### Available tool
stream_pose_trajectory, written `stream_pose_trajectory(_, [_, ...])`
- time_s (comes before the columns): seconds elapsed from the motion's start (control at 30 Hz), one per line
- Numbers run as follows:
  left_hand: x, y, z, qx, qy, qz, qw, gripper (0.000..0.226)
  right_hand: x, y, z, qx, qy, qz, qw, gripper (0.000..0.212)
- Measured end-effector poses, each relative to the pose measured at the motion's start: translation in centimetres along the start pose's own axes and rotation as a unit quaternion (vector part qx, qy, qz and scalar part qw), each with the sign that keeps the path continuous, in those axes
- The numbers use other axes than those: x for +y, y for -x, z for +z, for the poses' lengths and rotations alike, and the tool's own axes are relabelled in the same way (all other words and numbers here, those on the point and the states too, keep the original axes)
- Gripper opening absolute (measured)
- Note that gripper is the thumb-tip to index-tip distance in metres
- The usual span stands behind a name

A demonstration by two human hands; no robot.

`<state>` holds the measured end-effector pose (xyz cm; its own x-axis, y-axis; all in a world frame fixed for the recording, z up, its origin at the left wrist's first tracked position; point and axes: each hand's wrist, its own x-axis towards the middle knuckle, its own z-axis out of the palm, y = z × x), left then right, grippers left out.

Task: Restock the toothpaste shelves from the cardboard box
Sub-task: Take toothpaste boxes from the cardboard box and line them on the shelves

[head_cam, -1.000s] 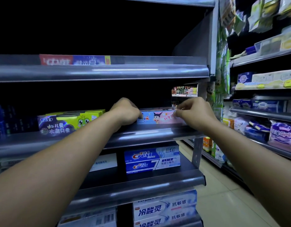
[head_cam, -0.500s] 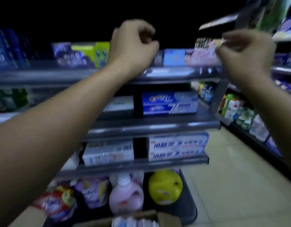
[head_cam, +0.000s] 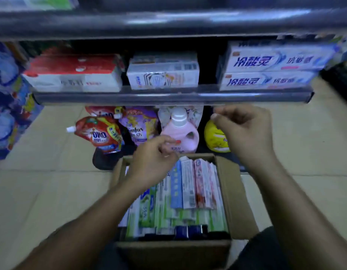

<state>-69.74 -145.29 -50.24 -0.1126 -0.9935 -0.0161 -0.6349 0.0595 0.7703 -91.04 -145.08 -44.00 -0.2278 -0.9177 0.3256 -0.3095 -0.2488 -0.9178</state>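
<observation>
On the floor beneath the grey metal shelf, an open brown cardboard box holds slim toothpaste cartons packed on edge. Left hand and right hand hover above it, loosely curled and empty. The cartons look light and stiff; I'd pinch one by its raised end.

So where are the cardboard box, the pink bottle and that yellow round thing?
cardboard box [head_cam: 235,195]: head view, on its right flap.
pink bottle [head_cam: 180,129]: head view, on its body, below the white cap.
yellow round thing [head_cam: 215,137]: head view, on the part showing left of the right hand.
</observation>
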Motion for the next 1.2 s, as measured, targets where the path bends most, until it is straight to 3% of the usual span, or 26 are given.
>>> stream_pose_trajectory(0.2, [-6.5,0.6,5.4,-0.085,-0.045,-0.139,0.986,0.054,7.2,2.9,2.7,-0.043,0.027,0.119,0.992,0.014])
stream_pose_trajectory(0.47, [-7.8,0.4,7.0,-0.104,-0.039,-0.165,0.980,0.044,8.6,3.0,2.7,-0.067,0.075,0.154,0.983,0.006])
stream_pose_trajectory(0.53, [-7.6,0.3,5.9,-0.074,0.053,-0.208,0.974,0.030,8.2,3.0,2.8,-0.098,0.090,0.163,0.978,0.006])
stream_pose_trajectory(0.63, [-7.2,-0.2,3.9,-0.050,0.251,-0.260,0.931,0.023,7.1,3.3,3.3,-0.184,0.105,0.130,0.969,0.010])
stream_pose_trajectory(0.73, [-6.0,-0.6,2.1,-0.041,0.367,-0.269,0.890,0.018,6.1,4.7,3.8,-0.300,0.150,0.058,0.940,0.041])
stream_pose_trajectory(0.83, [-4.9,-0.5,1.7,-0.032,0.400,-0.257,0.879,0.025,5.8,5.9,4.4,-0.343,0.207,-0.051,0.915,0.070])
stream_pose_trajectory(0.93, [-4.0,-0.4,1.8,-0.024,0.441,-0.244,0.863,0.028,6.1,5.5,5.0,-0.309,0.191,-0.126,0.923,0.052])
stream_pose_trajectory(1.03, [-3.6,-0.4,1.8,-0.005,0.458,-0.238,0.857,0.031,6.2,4.3,4.7,-0.206,0.109,-0.085,0.969,0.016])
stream_pose_trajectory(1.07, [-3.8,-0.3,1.9,0.000,0.432,-0.226,0.873,0.026,6.1,3.9,4.3,-0.157,0.068,-0.041,0.984,0.012])
stream_pose_trajectory(1.13, [-4.7,-0.1,2.3,-0.012,0.294,-0.180,0.938,0.019,6.0,3.0,3.3,-0.056,-0.034,0.054,0.996,0.010])
stream_pose_trajectory(1.2, [-5.6,0.7,3.2,-0.074,0.107,-0.139,0.982,0.036,5.9,2.1,2.4,0.005,-0.118,0.145,0.982,0.011])
